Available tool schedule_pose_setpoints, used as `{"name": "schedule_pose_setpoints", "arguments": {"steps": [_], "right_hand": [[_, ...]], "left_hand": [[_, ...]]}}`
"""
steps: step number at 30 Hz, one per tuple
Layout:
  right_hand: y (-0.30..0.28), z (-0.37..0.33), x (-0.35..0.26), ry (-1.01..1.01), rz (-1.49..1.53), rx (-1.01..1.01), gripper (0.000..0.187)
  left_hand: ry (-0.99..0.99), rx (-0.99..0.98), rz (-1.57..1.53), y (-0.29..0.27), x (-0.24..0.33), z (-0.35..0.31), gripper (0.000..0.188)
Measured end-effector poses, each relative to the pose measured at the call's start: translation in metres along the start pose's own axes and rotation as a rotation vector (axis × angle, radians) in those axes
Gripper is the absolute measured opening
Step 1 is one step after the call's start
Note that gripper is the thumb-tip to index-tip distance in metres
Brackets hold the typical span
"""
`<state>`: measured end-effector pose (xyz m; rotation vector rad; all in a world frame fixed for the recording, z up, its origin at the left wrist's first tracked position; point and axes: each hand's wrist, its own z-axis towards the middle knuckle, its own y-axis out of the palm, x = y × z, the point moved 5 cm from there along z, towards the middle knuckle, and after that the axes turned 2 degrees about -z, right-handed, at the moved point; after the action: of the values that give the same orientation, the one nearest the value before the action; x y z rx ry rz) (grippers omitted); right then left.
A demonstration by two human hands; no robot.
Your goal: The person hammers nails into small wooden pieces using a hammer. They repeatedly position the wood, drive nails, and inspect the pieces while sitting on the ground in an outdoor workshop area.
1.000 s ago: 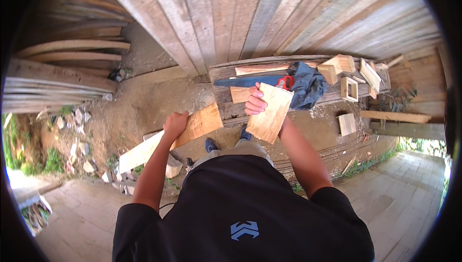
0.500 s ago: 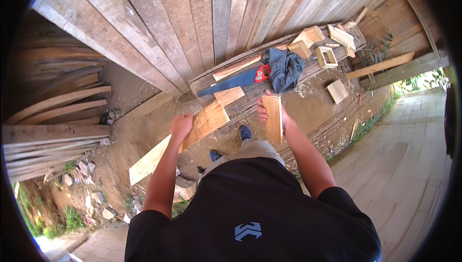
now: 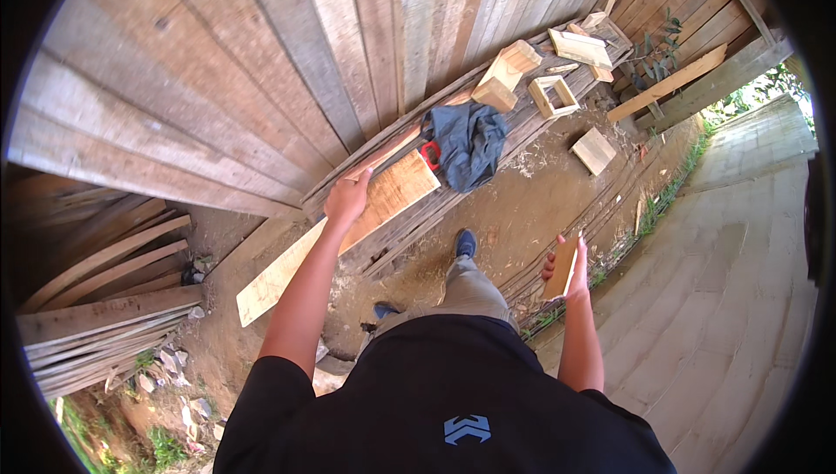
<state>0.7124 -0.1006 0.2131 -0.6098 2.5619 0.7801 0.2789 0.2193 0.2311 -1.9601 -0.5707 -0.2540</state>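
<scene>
My left hand is closed on the upper edge of a long light-brown plank. The plank slants from lower left to upper right, its far end over the bench. Under that end lies a handsaw; only part of its red handle shows, the blade being hidden. Out to the right, my right hand grips a short board, held tilted above the ground. A crumpled dark plastic sheet rests on the bench beside the saw handle.
Farther along the bench sit a box-like wooden piece, a small open wooden frame and several offcuts. A square board lies on the dirt. Behind the bench rises a plank wall; stacked boards stand at left.
My right hand has swung right and nearer with the short board, away from the bench. My left hand has shifted the long plank up over the bench, covering the saw blade. The view has turned.
</scene>
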Motion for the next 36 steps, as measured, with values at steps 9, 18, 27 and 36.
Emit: {"name": "schedule_pose_setpoints", "arguments": {"steps": [9, 18, 27, 36], "right_hand": [[-0.112, 0.103, -0.063, 0.020, -0.372, 0.265, 0.076], [-0.263, 0.143, -0.092, -0.246, -1.001, 0.366, 0.068], [-0.231, 0.099, -0.049, -0.066, -1.257, 0.300, 0.076], [-0.185, 0.052, -0.030, -0.021, -1.456, 0.379, 0.074]], "left_hand": [[-0.051, 0.011, 0.175, 0.120, 0.136, 0.056, 0.086], [0.077, 0.115, 0.243, 0.128, 0.215, 0.139, 0.089], [0.034, 0.045, 0.235, 0.147, 0.196, 0.204, 0.086], [0.252, 0.034, 0.121, 0.161, 0.159, 0.214, 0.075]]}}
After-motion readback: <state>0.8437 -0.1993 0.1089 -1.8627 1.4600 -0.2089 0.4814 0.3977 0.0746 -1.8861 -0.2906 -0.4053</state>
